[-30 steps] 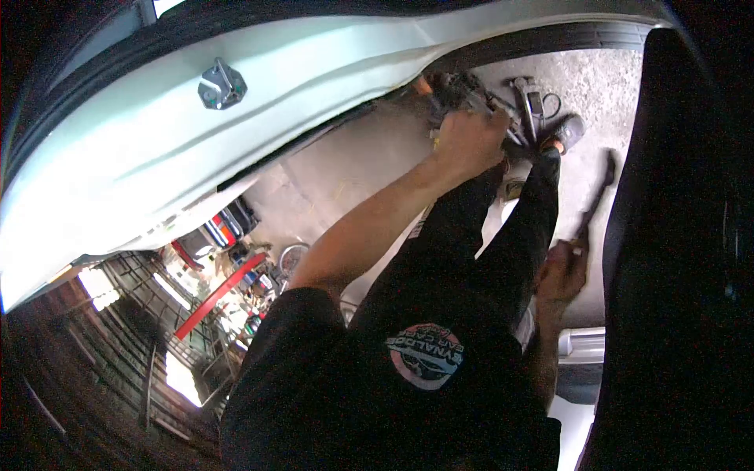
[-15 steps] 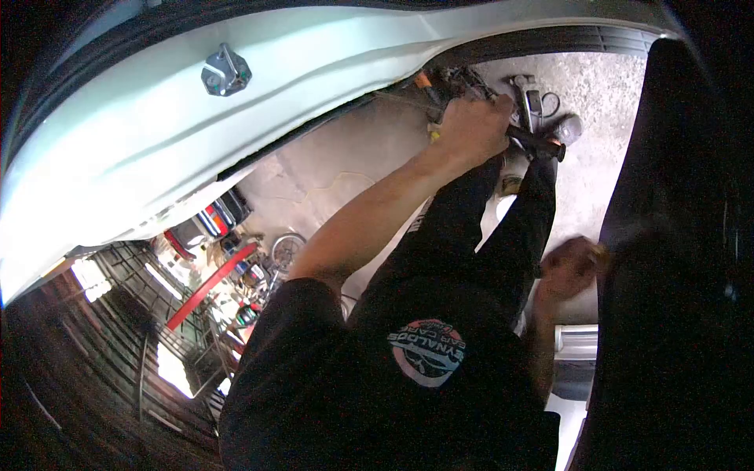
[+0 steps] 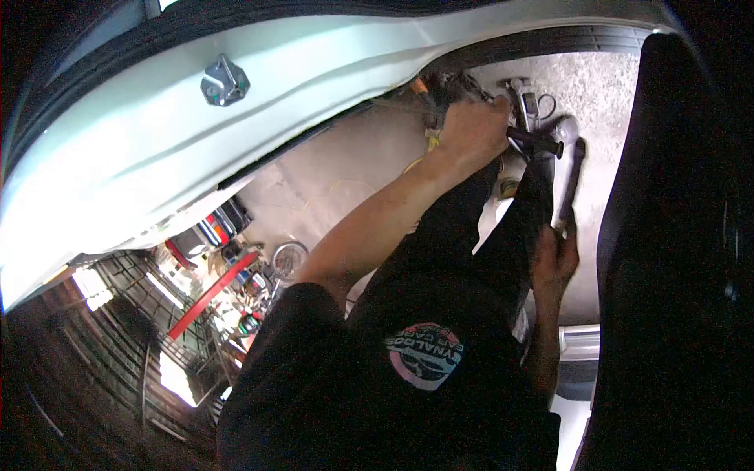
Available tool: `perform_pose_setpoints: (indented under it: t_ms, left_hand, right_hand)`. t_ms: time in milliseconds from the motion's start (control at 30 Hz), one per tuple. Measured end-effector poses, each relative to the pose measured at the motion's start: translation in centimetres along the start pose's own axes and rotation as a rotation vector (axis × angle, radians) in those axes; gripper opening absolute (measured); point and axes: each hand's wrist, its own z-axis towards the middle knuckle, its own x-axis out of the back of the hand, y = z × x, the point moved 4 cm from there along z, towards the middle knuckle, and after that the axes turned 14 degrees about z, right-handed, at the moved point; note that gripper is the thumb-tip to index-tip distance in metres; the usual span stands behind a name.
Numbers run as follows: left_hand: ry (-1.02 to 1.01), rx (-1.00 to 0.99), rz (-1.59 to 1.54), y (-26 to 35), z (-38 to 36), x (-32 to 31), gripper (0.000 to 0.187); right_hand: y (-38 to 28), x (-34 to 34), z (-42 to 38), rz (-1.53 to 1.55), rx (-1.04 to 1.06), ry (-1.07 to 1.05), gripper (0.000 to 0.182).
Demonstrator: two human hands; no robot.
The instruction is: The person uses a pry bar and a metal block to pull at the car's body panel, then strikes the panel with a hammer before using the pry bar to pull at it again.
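Note:
My left hand (image 3: 475, 125) is closed in a fist round a tool, whose black handle (image 3: 538, 143) with a flared end sticks out to the right. The tool's working end is hidden by the hand and the dark, dirty parts (image 3: 455, 86) beyond it. Lower right, my right hand (image 3: 556, 255) is partly blurred, its fingers at the lower end of a long grey-and-dark shaft (image 3: 572, 184). I cannot tell the shaft's kind. Its upper end reaches near a pale rounded shape (image 3: 564, 128) by my leg. A grey metal tool (image 3: 528, 98) lies on the floor just beyond the black handle.
A white car panel (image 3: 314, 86) with a metal latch (image 3: 225, 81) curves across the upper left. On the right stands a large black surface (image 3: 675, 235). Low on the left are a red bar (image 3: 212, 294) and workshop clutter; concrete floor (image 3: 613, 86) shows at upper right.
My right hand has moved up and slightly left, away from the black surface, and is now at the long shaft, which has come into view. My left hand keeps its grip.

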Motion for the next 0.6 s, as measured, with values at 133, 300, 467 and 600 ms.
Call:
perform_pose_setpoints:
  t_ms: [133, 300, 467, 600]
  left_hand:
    - [-0.069, 0.006, 0.013, 0.2, -0.2, 0.1, 0.027]
    - [-0.053, -0.034, 0.091, 0.6, 0.1, -2.4, 0.040]
    - [-0.100, -0.012, 0.110, 1.6, -1.0, -1.4, 0.043]
    - [0.020, -0.065, 0.110, 1.4, -1.3, -0.8, 0.030]
  right_hand:
    - [-3.5, 3.2, -0.8, 0.291, 0.071, 0.268, 0.033]
    - [2.9, -1.5, -1.8, 0.015, -0.062, 0.000, 0.038]
    - [-1.1, 3.3, -1.2, 0.286, 0.000, 0.318, 0.034]
    - [-3.3, 2.7, -1.5, 0.431, 0.080, 0.308, 0.023]
